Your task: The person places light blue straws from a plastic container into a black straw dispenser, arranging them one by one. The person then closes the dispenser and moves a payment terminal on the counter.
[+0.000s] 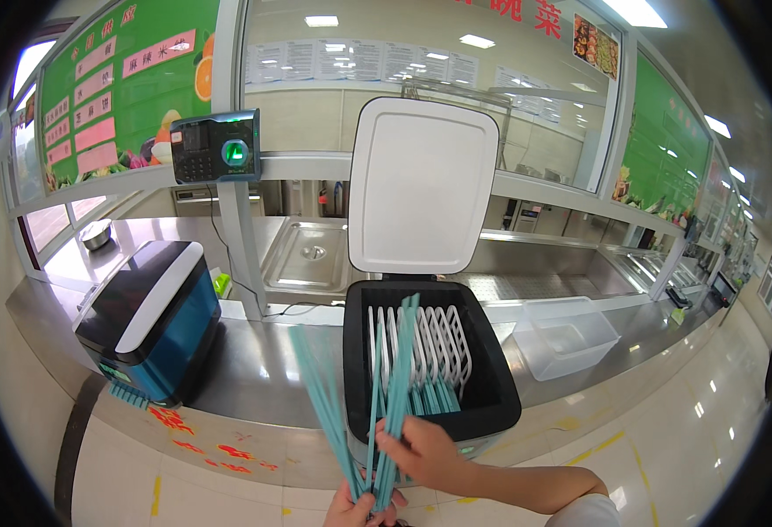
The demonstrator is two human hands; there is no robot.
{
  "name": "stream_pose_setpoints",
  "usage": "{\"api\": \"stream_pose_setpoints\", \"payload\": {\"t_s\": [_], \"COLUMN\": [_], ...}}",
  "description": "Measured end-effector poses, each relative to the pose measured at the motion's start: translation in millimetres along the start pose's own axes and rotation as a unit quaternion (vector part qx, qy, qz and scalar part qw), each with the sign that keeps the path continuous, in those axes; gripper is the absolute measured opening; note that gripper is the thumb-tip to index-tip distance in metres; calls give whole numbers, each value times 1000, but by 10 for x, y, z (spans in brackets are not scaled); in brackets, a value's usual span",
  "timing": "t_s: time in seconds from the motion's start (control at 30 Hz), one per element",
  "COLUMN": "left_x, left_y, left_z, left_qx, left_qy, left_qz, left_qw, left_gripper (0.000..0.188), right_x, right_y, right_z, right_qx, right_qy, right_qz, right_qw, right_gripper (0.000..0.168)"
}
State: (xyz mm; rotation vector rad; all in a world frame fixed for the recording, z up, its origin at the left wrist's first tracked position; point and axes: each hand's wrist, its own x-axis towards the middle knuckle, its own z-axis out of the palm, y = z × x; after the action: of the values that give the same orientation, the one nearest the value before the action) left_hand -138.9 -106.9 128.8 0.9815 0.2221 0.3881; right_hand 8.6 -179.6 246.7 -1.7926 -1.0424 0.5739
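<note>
My left hand (351,510), at the bottom of the head view, is closed around the lower ends of a fanned bundle of teal chopsticks (323,388). Those on the left are blurred. My right hand (428,453) grips a tighter upright bunch of teal chopsticks (400,375) just above it. Their tips reach over an open chopstick dispenser box (501,388) with a black rim. Inside the box stands a row of white slotted dividers (452,342), with more teal chopsticks (435,397) lying low at their near end. The white-lined lid (423,191) is raised upright behind.
A closed blue and black dispenser box (168,323) stands left on the steel counter (260,369). To the right is a clear plastic tub (567,339). A fingerprint terminal (216,146) hangs on a post, its cable trailing down. A lidded steel food pan (308,253) sits behind.
</note>
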Motion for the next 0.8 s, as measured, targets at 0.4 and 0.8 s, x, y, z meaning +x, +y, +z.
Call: {"api": "stream_pose_setpoints", "payload": {"t_s": [0.4,0.8], "left_x": [-48,-127], "left_y": [290,350], "left_z": [75,49], "left_qx": [38,25], "left_qy": [-41,-60], "left_qz": [-18,-30], "left_qw": [998,997], "left_gripper": [46,45], "right_x": [1169,1430], "right_y": [675,548], "right_z": [-968,-1030], "right_qx": [-269,-317], "right_qy": [-78,-83], "right_qz": [168,234], "right_qw": [945,915], "right_gripper": [45,41]}}
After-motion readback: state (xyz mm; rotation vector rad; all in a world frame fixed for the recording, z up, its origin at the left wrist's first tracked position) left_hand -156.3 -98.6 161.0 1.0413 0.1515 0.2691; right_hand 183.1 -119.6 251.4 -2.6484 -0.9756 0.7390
